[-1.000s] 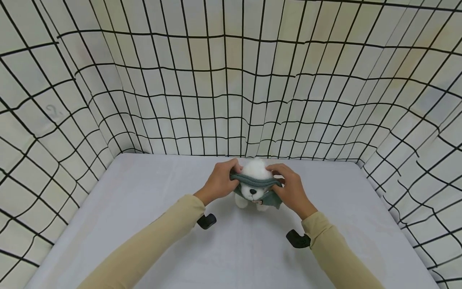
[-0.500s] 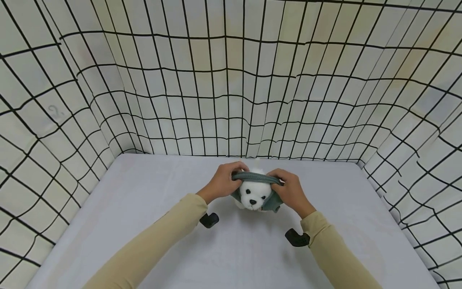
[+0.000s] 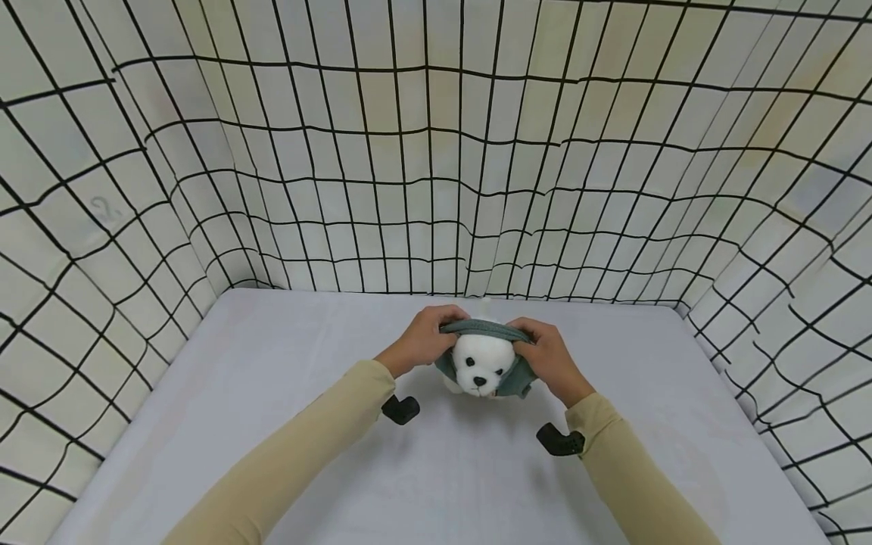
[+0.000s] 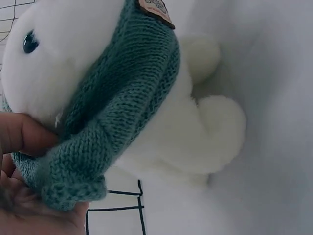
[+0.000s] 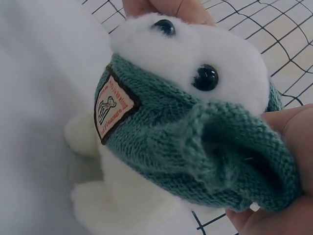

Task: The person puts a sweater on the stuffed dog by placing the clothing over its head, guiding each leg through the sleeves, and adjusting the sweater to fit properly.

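The white plush toy dog is on the white table, facing the person, between both hands, neither clearly nearer. The left hand and right hand grip opposite sides of its teal knitted garment, whose edge stretches crosswise above the eyes.

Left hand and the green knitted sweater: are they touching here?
Touching. The left wrist view shows it: the left hand holds the green knitted sweater, the knit caught between thumb and fingers.

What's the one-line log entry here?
left hand: grips knit garment; right hand: grips knit garment; plush dog: garment across chest, eyes showing
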`<state>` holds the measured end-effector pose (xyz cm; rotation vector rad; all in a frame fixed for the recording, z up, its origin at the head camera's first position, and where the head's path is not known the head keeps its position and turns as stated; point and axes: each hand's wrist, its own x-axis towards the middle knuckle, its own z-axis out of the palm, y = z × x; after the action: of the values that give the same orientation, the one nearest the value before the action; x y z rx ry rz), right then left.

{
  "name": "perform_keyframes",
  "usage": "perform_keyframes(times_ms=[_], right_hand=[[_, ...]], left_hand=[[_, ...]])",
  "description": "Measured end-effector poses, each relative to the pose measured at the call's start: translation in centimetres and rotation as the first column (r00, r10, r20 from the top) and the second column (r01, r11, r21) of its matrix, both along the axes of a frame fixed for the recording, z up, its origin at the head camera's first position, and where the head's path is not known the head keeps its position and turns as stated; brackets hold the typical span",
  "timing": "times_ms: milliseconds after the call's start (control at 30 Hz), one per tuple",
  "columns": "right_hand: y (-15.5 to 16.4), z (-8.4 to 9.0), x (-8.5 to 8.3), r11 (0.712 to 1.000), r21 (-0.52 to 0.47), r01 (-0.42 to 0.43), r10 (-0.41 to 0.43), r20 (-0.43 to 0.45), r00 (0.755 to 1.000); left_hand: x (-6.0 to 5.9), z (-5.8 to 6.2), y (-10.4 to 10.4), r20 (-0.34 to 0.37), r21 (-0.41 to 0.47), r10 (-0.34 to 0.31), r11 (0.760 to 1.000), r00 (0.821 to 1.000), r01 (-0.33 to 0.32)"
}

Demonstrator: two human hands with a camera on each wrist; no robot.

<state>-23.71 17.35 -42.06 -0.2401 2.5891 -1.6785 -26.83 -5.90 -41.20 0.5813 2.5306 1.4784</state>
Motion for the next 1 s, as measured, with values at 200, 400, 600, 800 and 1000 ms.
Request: perform_keyframes(times_ms=[200,400,600,800,1000], right_hand=[[-0.2,-0.1,-0.6,0.995,-0.095,0.016,-0.009,0.067,0.998],[-0.3,-0.5,-1.1,0.992,-0.127,0.020,-0.007,0.098,0.995],[0.0,-0.7,-1.6,0.982,-0.189,0.022,0.003,0.133,0.991],[-0.3,-0.8,-2.0,0.960,-0.279,0.013,0.043,0.196,0.980],[-0.7,-1.1,-2.3,0.941,-0.338,0.017,0.068,0.236,0.969]], left_hand=[[-0.6,-0.1,0.2,0.145,0.070,0.029,0.997,0.989,-0.040],[-1.0,-0.3,0.2,0.249,0.106,0.036,0.992,0.968,-0.064],[-1.2,-0.5,0.1,0.280,0.162,-0.024,0.987,0.960,-0.023],[-1.4,-0.6,0.2,0.291,0.208,-0.047,0.978,0.956,-0.015],[-1.4,-1.1,0.6,0.314,0.228,-0.032,0.973,0.949,-0.043]])
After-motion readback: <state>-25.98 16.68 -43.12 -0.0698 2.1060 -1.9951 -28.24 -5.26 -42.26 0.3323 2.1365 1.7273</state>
